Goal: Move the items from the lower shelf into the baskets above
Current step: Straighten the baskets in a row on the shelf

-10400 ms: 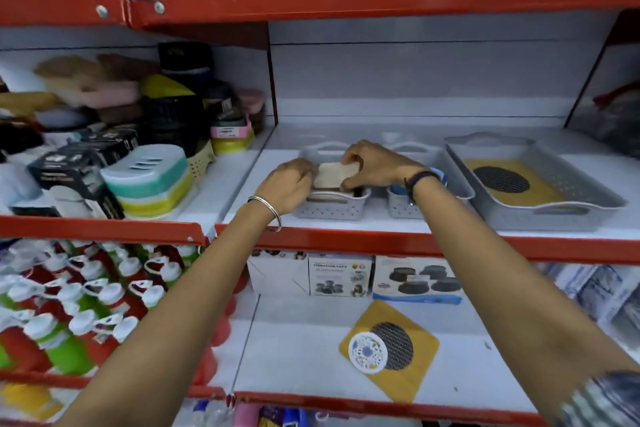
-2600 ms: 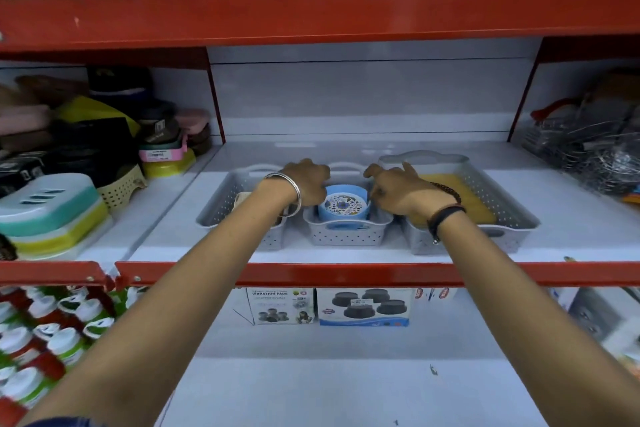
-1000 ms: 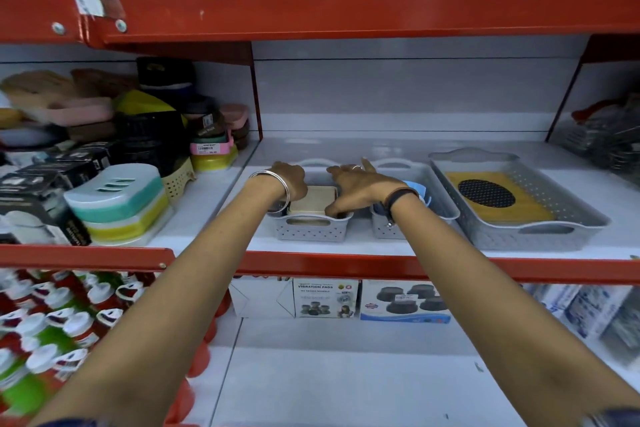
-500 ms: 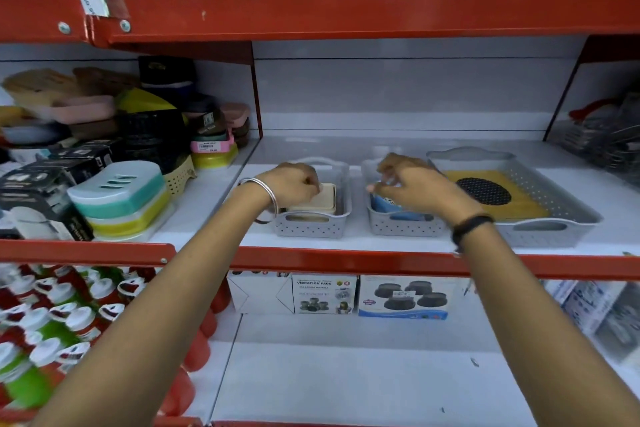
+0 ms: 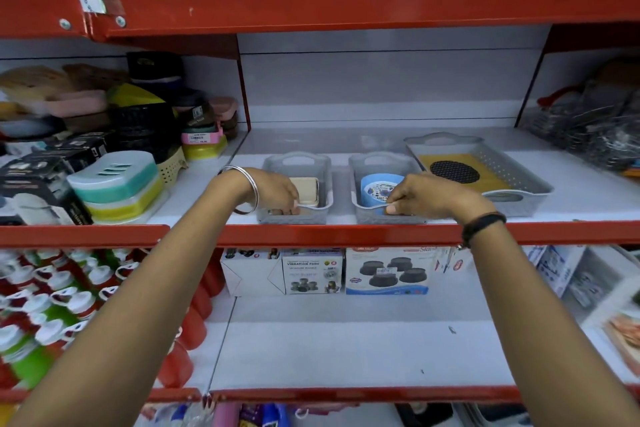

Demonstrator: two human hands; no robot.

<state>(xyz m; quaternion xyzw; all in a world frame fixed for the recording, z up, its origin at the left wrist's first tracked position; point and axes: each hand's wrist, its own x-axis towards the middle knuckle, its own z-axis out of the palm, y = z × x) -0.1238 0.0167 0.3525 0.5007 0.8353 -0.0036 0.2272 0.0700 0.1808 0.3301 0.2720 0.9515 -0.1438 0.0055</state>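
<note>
Since the earlier frame your right hand [image 5: 427, 199] has shifted right to pinch the middle basket [image 5: 388, 208]'s front rim, blue tin [image 5: 379, 189] just beyond; your left hand [image 5: 277, 192] grips the neighbouring left basket [image 5: 298, 215], cream box [image 5: 304, 189] inside.

The left hand [image 5: 277, 192] covers the front left corner of the left basket [image 5: 313, 163] and the near part of the beige item [image 5: 306, 189] inside it, and its fingertips are hidden behind the rim. The right hand [image 5: 429, 198] hides the front right part of the middle basket [image 5: 372, 163] and the near edge of the blue round item [image 5: 379, 189], whose printed label is too small to read. On the upper shelf, the wire goods [image 5: 588, 128] at the right end and the stacked goods [image 5: 48, 94] at the left end are blurred, and the picture edges cut them.
</note>
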